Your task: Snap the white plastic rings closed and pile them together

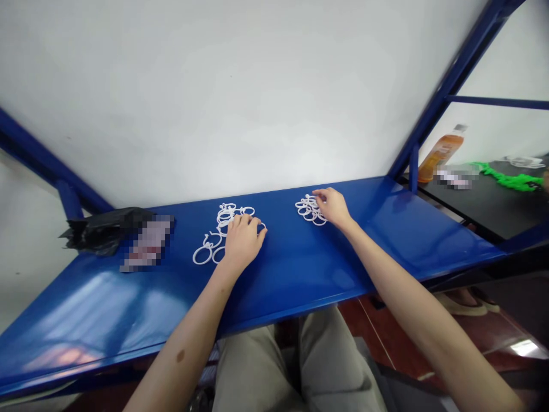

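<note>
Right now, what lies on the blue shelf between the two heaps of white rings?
In the head view, only bare blue shelf lies between the left heap of white rings and the right heap. The left hand covers part of the left heap.

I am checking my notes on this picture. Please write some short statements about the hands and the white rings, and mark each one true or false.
1. The left hand rests on a group of white rings. True.
2. The right hand holds the orange bottle. False: it touches a smaller ring pile.
3. The rings lie on a blue shelf. True.
4. The black bag lies between the two hands. False: it lies left of both.
</note>
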### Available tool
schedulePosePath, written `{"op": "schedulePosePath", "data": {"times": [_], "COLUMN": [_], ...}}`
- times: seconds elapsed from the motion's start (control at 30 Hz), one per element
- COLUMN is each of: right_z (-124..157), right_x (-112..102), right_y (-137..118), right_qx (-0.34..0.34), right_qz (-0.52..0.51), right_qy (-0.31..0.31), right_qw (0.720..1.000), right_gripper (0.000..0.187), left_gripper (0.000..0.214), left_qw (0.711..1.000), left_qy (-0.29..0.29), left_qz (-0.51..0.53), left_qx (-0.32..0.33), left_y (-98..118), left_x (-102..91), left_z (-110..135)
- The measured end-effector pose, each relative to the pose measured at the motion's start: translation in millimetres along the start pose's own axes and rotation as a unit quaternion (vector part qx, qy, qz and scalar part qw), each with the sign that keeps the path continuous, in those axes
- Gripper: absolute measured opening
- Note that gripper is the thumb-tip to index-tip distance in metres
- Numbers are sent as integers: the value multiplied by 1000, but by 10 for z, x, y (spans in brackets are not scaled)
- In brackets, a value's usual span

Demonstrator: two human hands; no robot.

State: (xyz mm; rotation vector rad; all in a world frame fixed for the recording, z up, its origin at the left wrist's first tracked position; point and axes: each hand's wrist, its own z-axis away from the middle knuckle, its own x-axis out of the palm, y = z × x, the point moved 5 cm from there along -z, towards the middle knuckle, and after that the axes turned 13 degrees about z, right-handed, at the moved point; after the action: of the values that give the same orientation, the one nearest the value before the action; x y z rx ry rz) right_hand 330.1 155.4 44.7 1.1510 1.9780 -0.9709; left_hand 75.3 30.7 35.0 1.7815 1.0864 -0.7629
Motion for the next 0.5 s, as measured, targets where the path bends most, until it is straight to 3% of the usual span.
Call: {"op": "schedulePosePath", "data": {"times": [0.1, 0.27, 0.5], "right_z": [-75, -28, 67], "right_x": [58, 141, -14], "right_y": [131, 153, 127], "right_qx": [0, -15, -9], "right_qz": [35, 29, 1], "right_qy": [-18, -13, 53], "right_qw": [999, 999, 999], "right_gripper": [19, 18, 22], "left_gripper": [26, 23, 21], "left_qw": [999, 1000, 999], "left_qy": [-27, -13, -13], "left_qz": [-33, -14, 9], "left_qx": [-3, 18, 32], "left_y": [-19, -37, -46], "left_x": [66, 129, 150], "left_z": [29, 40, 42]}}
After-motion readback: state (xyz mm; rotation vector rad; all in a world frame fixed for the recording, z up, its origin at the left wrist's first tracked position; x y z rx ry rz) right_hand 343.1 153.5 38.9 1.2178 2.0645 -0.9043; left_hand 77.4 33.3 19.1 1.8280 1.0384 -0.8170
